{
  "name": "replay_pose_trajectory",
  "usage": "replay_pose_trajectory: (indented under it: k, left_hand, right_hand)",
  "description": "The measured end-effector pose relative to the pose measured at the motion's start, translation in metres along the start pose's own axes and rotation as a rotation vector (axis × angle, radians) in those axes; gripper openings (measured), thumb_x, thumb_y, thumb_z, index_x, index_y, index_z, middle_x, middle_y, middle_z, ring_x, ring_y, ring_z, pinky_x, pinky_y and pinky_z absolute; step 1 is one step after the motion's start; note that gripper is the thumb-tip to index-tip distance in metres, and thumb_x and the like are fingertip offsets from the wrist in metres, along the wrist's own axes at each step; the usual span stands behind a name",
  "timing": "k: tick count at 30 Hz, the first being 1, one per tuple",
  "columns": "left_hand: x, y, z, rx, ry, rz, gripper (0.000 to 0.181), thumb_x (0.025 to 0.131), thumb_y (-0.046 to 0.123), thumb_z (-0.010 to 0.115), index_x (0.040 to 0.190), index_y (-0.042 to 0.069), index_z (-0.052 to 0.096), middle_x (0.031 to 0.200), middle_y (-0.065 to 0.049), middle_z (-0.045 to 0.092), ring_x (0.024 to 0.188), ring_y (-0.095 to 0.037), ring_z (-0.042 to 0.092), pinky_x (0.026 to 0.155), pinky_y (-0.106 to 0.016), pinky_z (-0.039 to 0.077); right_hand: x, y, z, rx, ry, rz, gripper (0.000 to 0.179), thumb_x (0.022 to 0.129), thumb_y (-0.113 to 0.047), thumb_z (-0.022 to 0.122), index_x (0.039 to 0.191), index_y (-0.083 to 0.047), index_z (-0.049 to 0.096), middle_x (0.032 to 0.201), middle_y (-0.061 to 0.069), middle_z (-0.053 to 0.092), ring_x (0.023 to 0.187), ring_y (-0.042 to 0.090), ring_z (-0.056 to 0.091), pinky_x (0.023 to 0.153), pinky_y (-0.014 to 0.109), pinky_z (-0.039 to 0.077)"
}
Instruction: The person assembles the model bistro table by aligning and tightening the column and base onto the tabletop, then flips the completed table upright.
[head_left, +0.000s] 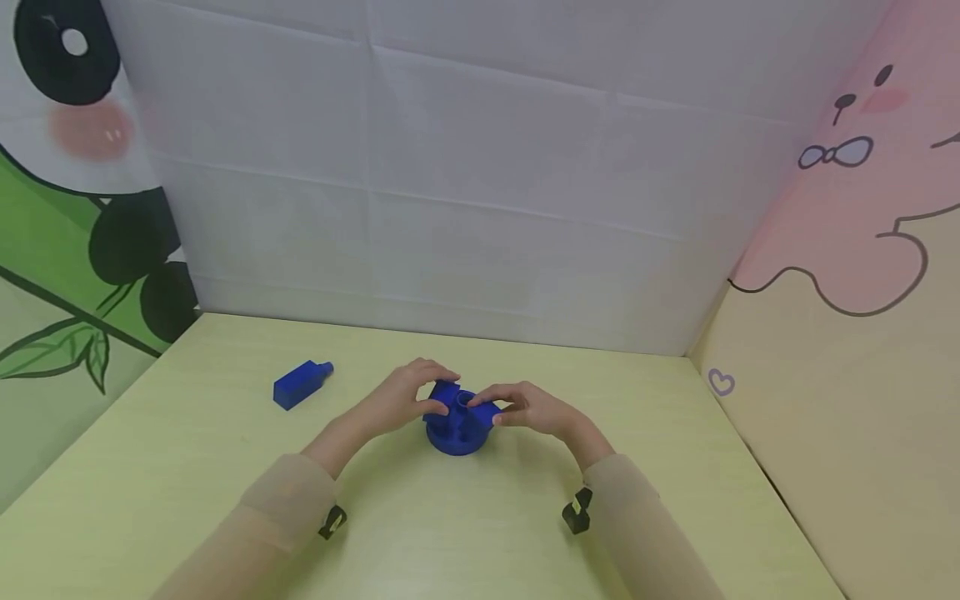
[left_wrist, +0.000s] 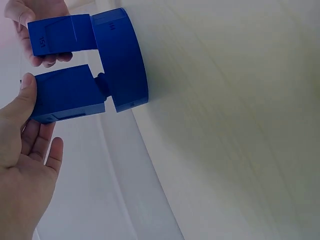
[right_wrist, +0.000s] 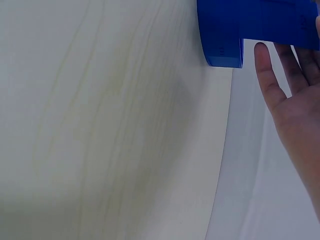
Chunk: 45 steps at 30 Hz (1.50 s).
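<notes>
A round blue base stands on the table, with a short open tube rising at its middle. My left hand pinches a blue rectangular block between thumb and fingers on the base's left side; the block's narrow round neck shows right at the base in the left wrist view. On the right side, my right hand grips a second blue block by its outer end, and that block's other end meets the base. Both blocks stand up from the base, side by side with a gap between them.
Another blue block with a round neck lies on its side on the pale table, left of the hands. A white cloth wall closes off the back, and printed panels stand at both sides.
</notes>
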<state>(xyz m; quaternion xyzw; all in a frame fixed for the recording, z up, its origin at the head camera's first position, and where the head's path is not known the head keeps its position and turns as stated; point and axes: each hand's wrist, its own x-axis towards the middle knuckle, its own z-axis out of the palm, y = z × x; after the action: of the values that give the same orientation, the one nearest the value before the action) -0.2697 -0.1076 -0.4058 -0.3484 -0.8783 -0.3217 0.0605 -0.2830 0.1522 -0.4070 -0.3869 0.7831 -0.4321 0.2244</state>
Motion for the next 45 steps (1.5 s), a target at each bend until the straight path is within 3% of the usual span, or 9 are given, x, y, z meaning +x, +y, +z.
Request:
replay_pose_trajectory:
  k: [6,11,17,23,27,30,34,37,45]
  left_hand:
    - [0.0,-0.002,0.002,-0.047,0.012,-0.043,0.043,0.075,0.025,0.069,0.115,0.015,0.057,0.11,0.001,0.058,0.103,-0.016,0.052,0.083,-0.042,0.046]
    - [0.0,-0.001,0.001,-0.043,0.021,-0.053,0.043,0.074,0.026,0.07,0.114,0.015,0.058,0.109,0.0,0.059,0.102,-0.017,0.053,0.082,-0.041,0.046]
    - [0.0,-0.001,-0.001,-0.033,0.032,-0.067,0.042,0.074,0.028,0.07,0.113,0.017,0.059,0.11,0.002,0.06,0.103,-0.017,0.053,0.083,-0.042,0.045]
    - [-0.001,-0.002,0.002,-0.019,0.082,-0.036,0.045,0.071,0.038,0.071,0.11,0.017,0.063,0.106,0.006,0.062,0.102,-0.014,0.053,0.087,-0.036,0.044]
    - [0.0,0.002,0.007,-0.001,0.137,-0.066,0.047,0.068,0.051,0.067,0.104,0.021,0.065,0.101,0.007,0.059,0.098,-0.013,0.051,0.083,-0.035,0.045]
    - [0.002,0.007,0.012,0.013,0.185,-0.114,0.049,0.066,0.057,0.066,0.1,0.02,0.067,0.095,0.006,0.055,0.089,-0.015,0.051,0.074,-0.031,0.046]
    - [0.008,0.013,0.019,0.022,0.244,-0.162,0.047,0.065,0.053,0.07,0.094,0.017,0.068,0.088,0.005,0.052,0.076,-0.014,0.049,0.062,-0.023,0.044]
    - [0.01,0.017,0.021,0.021,0.268,-0.19,0.041,0.066,0.046,0.073,0.092,0.015,0.067,0.087,0.004,0.051,0.075,-0.012,0.049,0.061,-0.021,0.044]
    - [0.011,0.02,0.023,-0.03,0.198,-0.162,0.034,0.071,0.035,0.073,0.096,0.013,0.067,0.093,0.001,0.051,0.082,-0.018,0.053,0.066,-0.028,0.05]
  right_hand:
    - [-0.005,0.001,0.004,0.03,0.081,0.043,0.038,0.088,-0.016,0.055,0.125,-0.013,0.05,0.13,0.002,0.047,0.121,0.02,0.041,0.094,0.039,0.04]
    - [-0.007,-0.009,0.014,-0.067,0.22,0.116,0.047,0.085,-0.032,0.059,0.128,-0.019,0.045,0.126,0.001,0.05,0.114,0.018,0.047,0.093,0.041,0.039]
    - [-0.002,-0.03,0.035,-0.242,0.428,0.246,0.062,0.072,-0.047,0.068,0.116,-0.007,0.05,0.103,0.003,0.057,0.092,0.016,0.054,0.071,0.027,0.048]
    - [-0.001,-0.04,0.044,-0.301,0.579,0.335,0.044,0.071,-0.038,0.073,0.098,-0.007,0.059,0.085,0.001,0.062,0.074,0.012,0.056,0.06,0.022,0.048]
    - [-0.001,-0.037,0.042,-0.314,0.606,0.325,0.038,0.072,-0.034,0.073,0.095,-0.007,0.062,0.085,0.001,0.063,0.072,0.011,0.057,0.058,0.021,0.048]
    - [0.001,-0.032,0.038,-0.314,0.612,0.318,0.037,0.072,-0.033,0.073,0.096,-0.006,0.063,0.086,0.002,0.064,0.073,0.011,0.058,0.058,0.021,0.048]
    - [0.001,-0.026,0.032,-0.28,0.609,0.311,0.039,0.073,-0.033,0.072,0.1,-0.006,0.063,0.088,0.002,0.063,0.075,0.013,0.059,0.059,0.021,0.049]
    - [0.002,-0.022,0.027,-0.253,0.603,0.3,0.039,0.073,-0.032,0.072,0.102,-0.007,0.063,0.09,0.002,0.063,0.078,0.014,0.061,0.061,0.022,0.05]
    - [0.002,-0.013,0.02,-0.205,0.571,0.298,0.041,0.073,-0.034,0.072,0.105,-0.01,0.064,0.092,0.003,0.063,0.08,0.013,0.06,0.063,0.024,0.05]
